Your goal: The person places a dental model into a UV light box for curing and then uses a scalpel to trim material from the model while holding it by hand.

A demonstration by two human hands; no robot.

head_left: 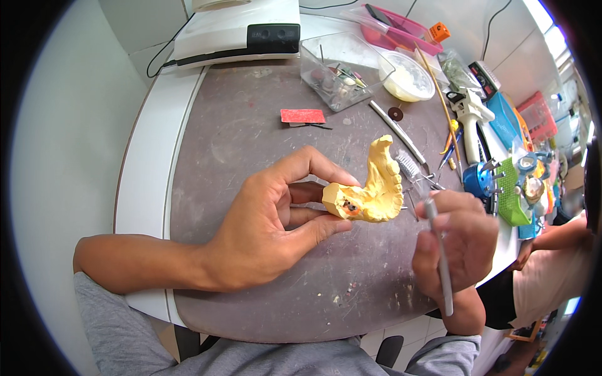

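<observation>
My left hand (260, 225) grips a yellow plaster dental cast (381, 191) by its squared end, thumb and fingers on opposite sides. The curved arch with its row of teeth points up and to the right. Near the held end, a patch on the cast shows small dark holes ringed with orange-brown marks. To the right of the cast, my right hand (467, 241) is closed round a slim silver-grey hand tool (444, 272), held like a pen. The hand is smeared by motion, and the working tip cannot be made out. Tool and cast appear apart.
Beyond my hands lie a red strip (303, 116), a clear box of small bits (343, 78), a white bowl (406, 76) and a silver pen-like instrument (398, 131). A green basket (513, 191) and blue device (480, 180) stand right. Another person's arm (555, 243) is at far right.
</observation>
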